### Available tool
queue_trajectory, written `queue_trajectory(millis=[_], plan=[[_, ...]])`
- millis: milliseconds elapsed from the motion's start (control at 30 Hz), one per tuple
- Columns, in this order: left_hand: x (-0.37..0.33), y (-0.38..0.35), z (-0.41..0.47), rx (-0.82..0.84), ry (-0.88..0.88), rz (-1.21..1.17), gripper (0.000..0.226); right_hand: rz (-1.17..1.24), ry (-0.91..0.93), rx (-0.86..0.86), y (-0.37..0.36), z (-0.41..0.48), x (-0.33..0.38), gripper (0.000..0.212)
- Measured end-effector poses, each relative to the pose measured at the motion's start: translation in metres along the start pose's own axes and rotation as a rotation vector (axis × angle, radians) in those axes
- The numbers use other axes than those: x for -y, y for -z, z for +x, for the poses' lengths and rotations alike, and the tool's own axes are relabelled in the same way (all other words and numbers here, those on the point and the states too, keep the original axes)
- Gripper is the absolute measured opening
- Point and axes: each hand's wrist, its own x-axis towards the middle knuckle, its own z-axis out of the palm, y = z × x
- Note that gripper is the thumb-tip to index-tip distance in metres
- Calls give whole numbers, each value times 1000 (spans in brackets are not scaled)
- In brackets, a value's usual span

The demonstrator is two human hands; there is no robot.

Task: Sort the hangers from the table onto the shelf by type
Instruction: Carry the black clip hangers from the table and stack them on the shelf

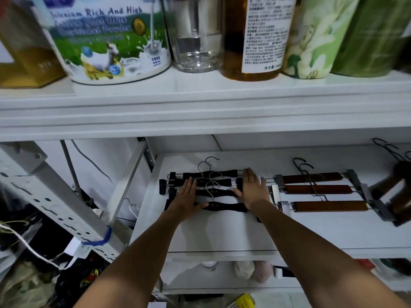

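Several black clip hangers (219, 192) with silver hooks lie in a row on the white shelf (222, 234), left of centre. My left hand (185, 197) rests flat on their left ends, fingers straight. My right hand (252, 188) lies flat on their right ends, thumb out toward the middle. To the right, three brown wooden clip hangers (320, 189) with metal clips lie in their own row, apart from the black ones. More dark hooks (387, 150) show at the far right.
Above, an upper shelf (200, 107) carries a milk powder tin (106, 38), a clear jar (195, 34), an amber bottle (253, 36) and green canisters. A perforated metal bracket (55, 205) and cables stand left. A dark brown blurred object (398, 192) sits at the right edge.
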Motion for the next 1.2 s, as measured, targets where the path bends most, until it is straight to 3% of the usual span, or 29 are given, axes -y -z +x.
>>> queue_trajectory(millis=[200,367,667,1000,1200], plan=[[32,8,-3,-174,233,32,82,68,-66,34,-14,-17,-6,85],[50,10,-2,-151,353,-15,80,159,-50,26,-16,-19,-9,84],[40,7,1,-177,355,-128,76,315,-51,24,-16,-21,1,85],[39,14,-5,-167,303,-88,71,107,-50,64,-8,-20,4,83],[16,29,-14,-199,81,106,72,-16,43,-67,18,-22,9,72]])
